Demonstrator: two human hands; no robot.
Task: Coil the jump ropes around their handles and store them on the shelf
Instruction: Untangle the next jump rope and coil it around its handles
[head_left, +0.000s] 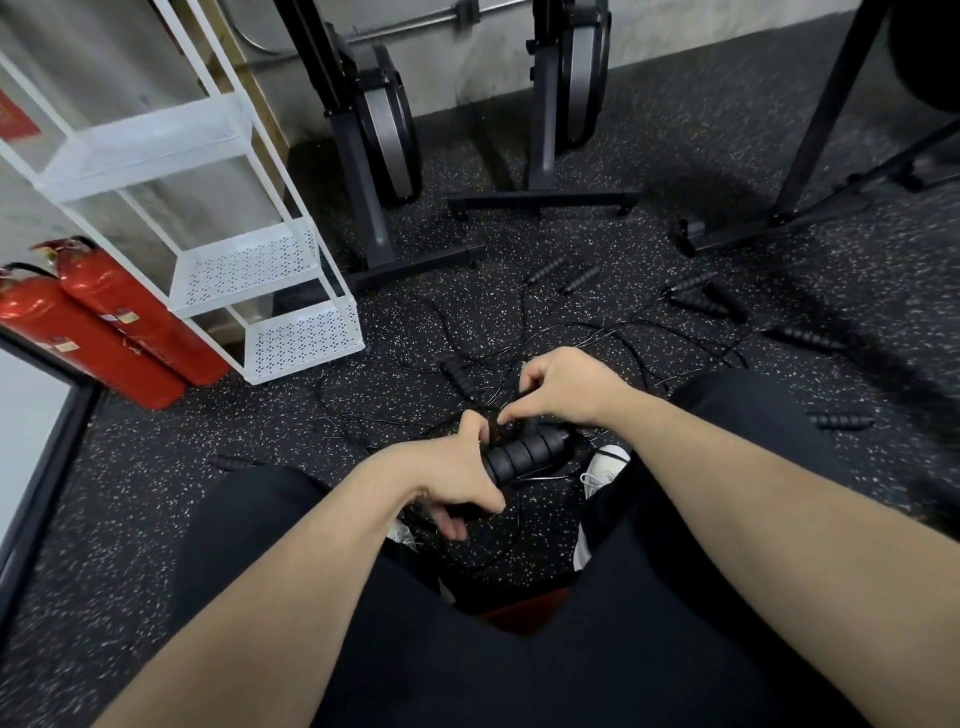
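Note:
My left hand (457, 470) grips black ribbed jump-rope handles (524, 454) held low between my knees. My right hand (558, 387) hovers just above them and pinches a thin black rope (511, 415) between thumb and fingers. Loose black ropes (467, 338) lie tangled over the speckled floor in front of me. More black handles lie scattered there: one (457, 376) just beyond my hands, a pair (566, 273) further off, several (701, 301) to the right, and one (231, 461) by my left knee. The white metal shelf (249, 265) stands at the left with bare perforated trays.
Two red fire extinguishers (109, 332) lie on the floor left of the shelf. Dark rowing machines (384, 130) stand against the far wall, with their base bars (543, 200) on the floor. A black frame's legs (779, 218) reach in from the right.

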